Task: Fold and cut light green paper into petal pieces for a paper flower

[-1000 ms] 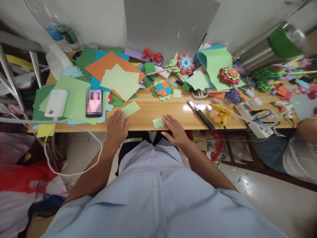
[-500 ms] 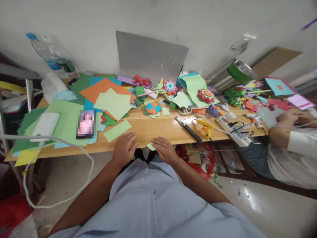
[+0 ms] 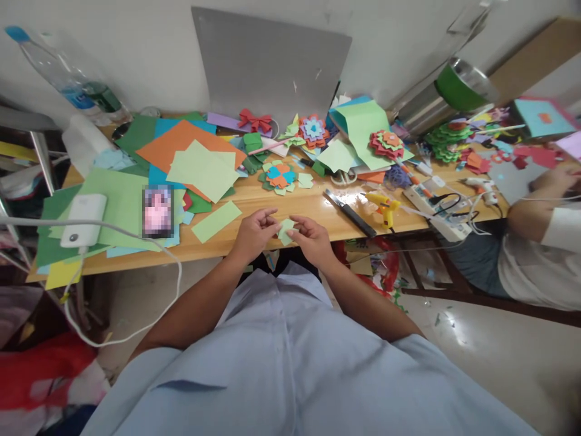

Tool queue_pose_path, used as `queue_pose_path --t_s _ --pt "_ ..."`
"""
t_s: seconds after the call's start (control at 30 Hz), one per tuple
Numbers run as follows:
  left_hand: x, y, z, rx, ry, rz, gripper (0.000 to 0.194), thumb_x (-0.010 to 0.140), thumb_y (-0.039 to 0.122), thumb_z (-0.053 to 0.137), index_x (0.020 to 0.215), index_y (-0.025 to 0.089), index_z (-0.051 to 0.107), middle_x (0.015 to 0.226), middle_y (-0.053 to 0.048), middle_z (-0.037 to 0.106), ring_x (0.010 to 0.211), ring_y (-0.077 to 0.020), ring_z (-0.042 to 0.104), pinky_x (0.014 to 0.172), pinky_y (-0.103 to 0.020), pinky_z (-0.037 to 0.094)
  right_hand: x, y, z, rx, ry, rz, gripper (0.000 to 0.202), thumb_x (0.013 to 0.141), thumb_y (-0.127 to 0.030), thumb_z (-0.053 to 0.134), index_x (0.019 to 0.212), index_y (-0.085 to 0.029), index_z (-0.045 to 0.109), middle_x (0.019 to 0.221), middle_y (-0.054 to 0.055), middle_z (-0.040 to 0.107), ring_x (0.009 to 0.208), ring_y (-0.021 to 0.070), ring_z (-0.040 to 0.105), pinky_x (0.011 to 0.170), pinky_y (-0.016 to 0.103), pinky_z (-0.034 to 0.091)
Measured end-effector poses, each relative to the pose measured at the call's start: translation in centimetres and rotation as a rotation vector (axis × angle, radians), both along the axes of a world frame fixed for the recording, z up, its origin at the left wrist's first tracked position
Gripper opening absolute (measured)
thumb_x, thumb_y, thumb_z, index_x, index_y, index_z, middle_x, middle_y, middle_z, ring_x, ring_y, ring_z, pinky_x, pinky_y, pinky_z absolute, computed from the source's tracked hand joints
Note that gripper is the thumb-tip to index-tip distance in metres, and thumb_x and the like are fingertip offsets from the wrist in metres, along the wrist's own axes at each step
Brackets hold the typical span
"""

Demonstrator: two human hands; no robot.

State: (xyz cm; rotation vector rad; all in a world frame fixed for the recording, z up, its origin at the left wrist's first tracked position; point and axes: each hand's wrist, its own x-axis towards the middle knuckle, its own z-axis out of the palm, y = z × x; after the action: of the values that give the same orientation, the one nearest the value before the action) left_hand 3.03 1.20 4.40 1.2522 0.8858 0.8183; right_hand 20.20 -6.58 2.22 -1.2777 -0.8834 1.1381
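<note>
Head view | pale-green paper piece (image 3: 285, 234) at the table's (image 3: 299, 203) near edge | right hand (image 3: 314, 242) pinching it; left hand (image 3: 255, 235) at its other side, clamped or not, cannot tell | step, seemingly: adjusting the piece | next move likely needs light, steady fingertips

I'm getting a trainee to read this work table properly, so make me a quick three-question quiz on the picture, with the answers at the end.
1. Multiple choice: what is the right hand holding?
A: a red bow
B: a small paper piece
C: a phone

2. True or false: in the picture, the yellow glue gun lies to the right of the black-handled tool.

3. Fill in the colour: the orange sheet is partly covered by a ____ sheet.

Key: 1, B. 2, true. 3, light green, as in the light green sheet lying over it.
</note>
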Motion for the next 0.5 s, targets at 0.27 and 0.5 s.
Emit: queue_pose_path --t_s 0.27,0.5 --pt "0.4 0.9 -1.1 0.039 0.073 -0.009 0.058 0.079 0.033 0.078 0.132 0.012 0.068 0.085 -0.001 0.073 0.073 -0.0138 0.068 0.073 -0.029 0.059 0.9 -0.2 -1.4 -0.067 0.042 -0.018 0.068 0.074 -0.047 0.089 0.133 -0.023 0.064 0.088 0.000 0.076 0.078 0.0178 0.072 0.079 0.037 0.062" --pt "-0.2 2.3 -2.6 0.084 0.124 -0.012 0.055 0.077 0.036 0.079 0.127 0.014 0.071 0.085 0.000 0.073 0.067 -0.0138 0.067 0.069 -0.029 0.060 3.8 2.3 -1.2 0.110 -0.602 -0.042 0.058 0.095 -0.054 0.067 0.142 -0.020 0.062 0.119 0.014 0.078 0.112 0.0286 0.073 0.101 0.049 0.060"
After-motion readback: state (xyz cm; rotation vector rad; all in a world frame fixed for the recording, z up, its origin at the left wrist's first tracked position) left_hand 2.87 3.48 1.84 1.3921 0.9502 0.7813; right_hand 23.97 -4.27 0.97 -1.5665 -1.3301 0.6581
